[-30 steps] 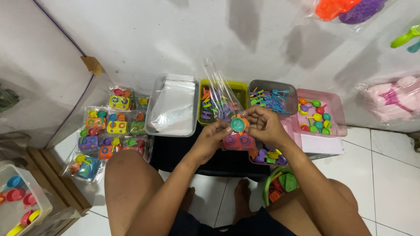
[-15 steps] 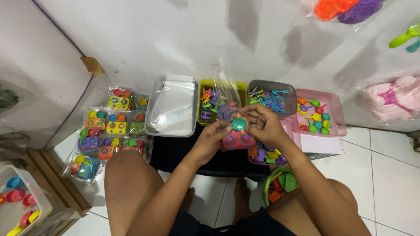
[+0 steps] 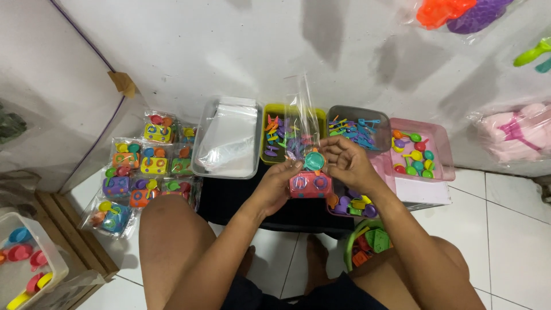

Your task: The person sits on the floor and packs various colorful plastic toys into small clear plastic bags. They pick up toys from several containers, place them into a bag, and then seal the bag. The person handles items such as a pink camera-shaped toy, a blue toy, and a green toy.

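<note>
Now the left hand (image 3: 279,185) grips a pink plastic toy stove (image 3: 310,185), while the right hand (image 3: 344,162) pinches a small teal toy pot (image 3: 314,161) above it, beside a clear plastic bag (image 3: 302,123).

Pink toy stove (image 3: 310,185) with purple burners is seen; teal pot (image 3: 314,161) above it; clear bag (image 3: 302,123), no print; yellow-green tray (image 3: 274,138) filled with orange, purple and pink pieces; grey tray (image 3: 357,121) filled with blue and purple utensils; pink tray (image 3: 427,146) filled with red, green and yellow spoons; clear tray (image 3: 225,139) filled with transparent bags; packed sets (image 3: 140,166) are multicoloured: yellow, purple, orange, green; floor (image 3: 505,229) is tiled white with dark grout lines; wall (image 3: 229,51) is white, grey-stained; green basket (image 3: 367,244) holds green and orange pieces.
</note>
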